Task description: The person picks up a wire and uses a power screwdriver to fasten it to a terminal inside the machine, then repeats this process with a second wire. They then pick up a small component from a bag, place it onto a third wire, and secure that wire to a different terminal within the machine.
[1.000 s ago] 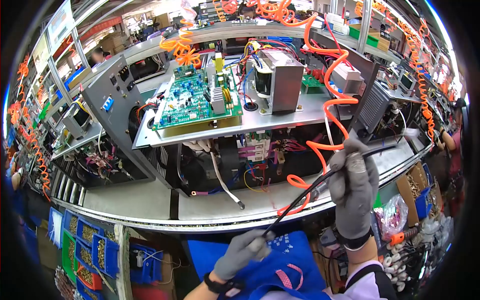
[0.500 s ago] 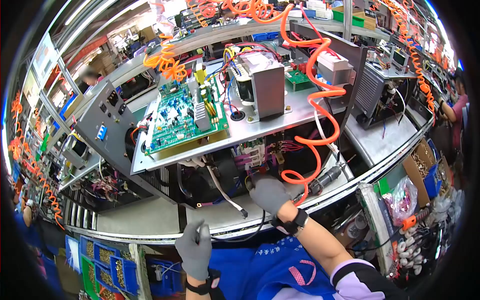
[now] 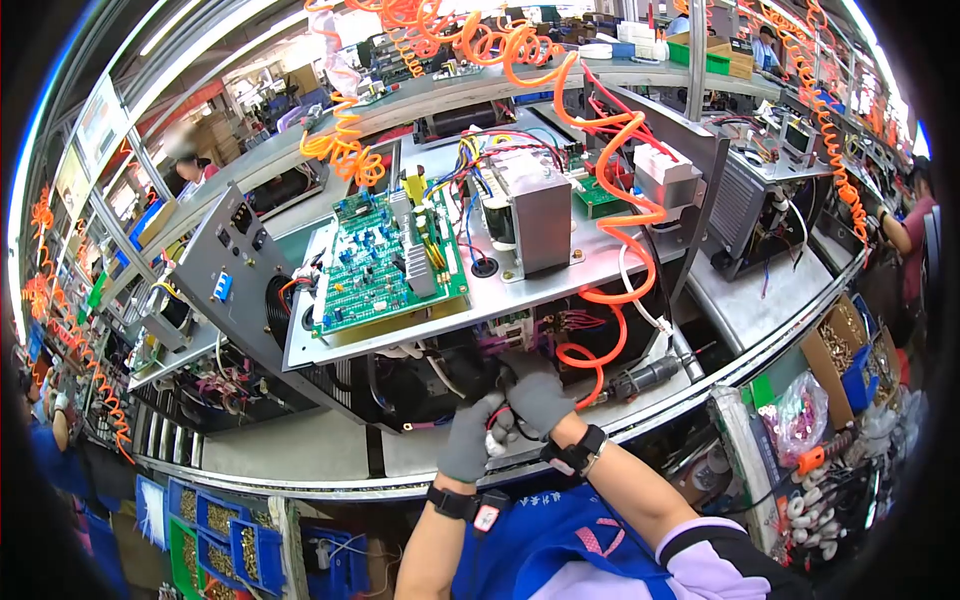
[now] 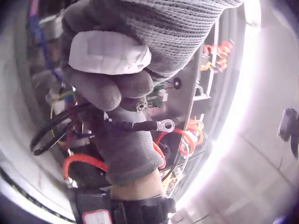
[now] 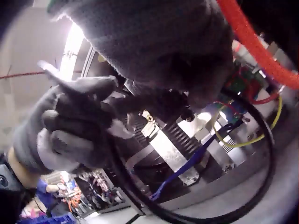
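Both grey-gloved hands meet low at the front of the chassis, below the metal shelf (image 3: 420,315). My left hand (image 3: 468,440), (image 4: 140,42), with white tape round one finger, curls its fingers on a black cable (image 5: 187,219). The cable's ring terminal (image 4: 166,125) sticks out between the hands in the left wrist view. Close beside it, my right hand (image 3: 540,395), (image 5: 159,46) grips the same cable, which bends in a loop between the hands. Some fingertips of the right hand are hidden inside the chassis opening.
A green circuit board (image 3: 385,260) and a transformer (image 3: 530,215) sit on the shelf. An orange coiled hose (image 3: 640,215) hangs just right of the hands, beside a dark tool (image 3: 645,378). Bins of screws (image 3: 245,545) stand front left; a neighbouring chassis (image 3: 745,210) is at right.
My left hand has moved up and right from the bench edge to join the right hand, and now holds the cable. The right hand stays near the opening, where it came after a second ago.
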{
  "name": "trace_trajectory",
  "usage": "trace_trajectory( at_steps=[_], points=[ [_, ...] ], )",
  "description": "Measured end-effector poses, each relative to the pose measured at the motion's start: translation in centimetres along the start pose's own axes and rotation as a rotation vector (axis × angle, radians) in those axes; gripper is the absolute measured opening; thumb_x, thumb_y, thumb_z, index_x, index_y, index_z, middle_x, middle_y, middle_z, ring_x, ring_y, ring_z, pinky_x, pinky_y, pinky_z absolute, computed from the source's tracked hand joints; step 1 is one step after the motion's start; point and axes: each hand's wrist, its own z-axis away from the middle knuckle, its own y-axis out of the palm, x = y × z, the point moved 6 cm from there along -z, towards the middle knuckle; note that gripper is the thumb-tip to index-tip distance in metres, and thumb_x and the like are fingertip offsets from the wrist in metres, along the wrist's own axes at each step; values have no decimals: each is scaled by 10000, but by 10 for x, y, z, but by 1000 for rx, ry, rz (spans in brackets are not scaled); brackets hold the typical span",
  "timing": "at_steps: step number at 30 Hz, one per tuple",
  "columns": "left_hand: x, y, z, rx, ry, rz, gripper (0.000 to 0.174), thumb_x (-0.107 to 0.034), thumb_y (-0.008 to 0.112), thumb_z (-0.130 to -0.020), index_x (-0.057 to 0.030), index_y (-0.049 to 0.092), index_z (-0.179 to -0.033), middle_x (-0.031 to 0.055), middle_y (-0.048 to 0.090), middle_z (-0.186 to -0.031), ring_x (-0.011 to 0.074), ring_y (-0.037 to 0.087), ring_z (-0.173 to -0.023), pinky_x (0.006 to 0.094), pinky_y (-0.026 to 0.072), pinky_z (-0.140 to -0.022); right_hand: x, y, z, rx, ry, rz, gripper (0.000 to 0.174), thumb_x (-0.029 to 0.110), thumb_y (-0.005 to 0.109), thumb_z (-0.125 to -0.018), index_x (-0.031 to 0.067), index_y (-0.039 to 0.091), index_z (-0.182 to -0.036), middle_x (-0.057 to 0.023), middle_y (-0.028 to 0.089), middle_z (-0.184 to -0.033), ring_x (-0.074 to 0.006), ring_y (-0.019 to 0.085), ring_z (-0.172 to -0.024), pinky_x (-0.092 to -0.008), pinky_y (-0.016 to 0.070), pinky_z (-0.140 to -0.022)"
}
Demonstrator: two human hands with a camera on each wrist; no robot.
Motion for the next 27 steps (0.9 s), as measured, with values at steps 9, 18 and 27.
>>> trace_trajectory(
  at_steps=[9,18,27],
  points=[
    [13,20,-18,383,150,729,80,-182,504,-998,-121,555,-1004,-45,351,-513,79,318,-404,259,338,-448,4,-16,2,-105,-69,-230,247,200,579,-876,134,682,-1091,-175,687,-923,-377,658,-851,-452,524,-755],
    [12,39,-20,465,-12,1220,388,-227,453,-972,-194,387,-591,-77,285,-456,82,327,-418,247,341,-445,-12,-34,19,514,119,251,359,314,593,-878,69,634,-1137,-234,670,-996,-392,656,-922,-490,523,-792],
    [6,42,-29,521,39,1142,396,-331,490,-972,-229,396,-602,-100,346,-478,75,414,-505,228,381,-495,-42,-17,4,139,-30,217,285,216,649,-820,86,699,-1069,-185,688,-989,-360,656,-894,-432,511,-766]
  ],
)
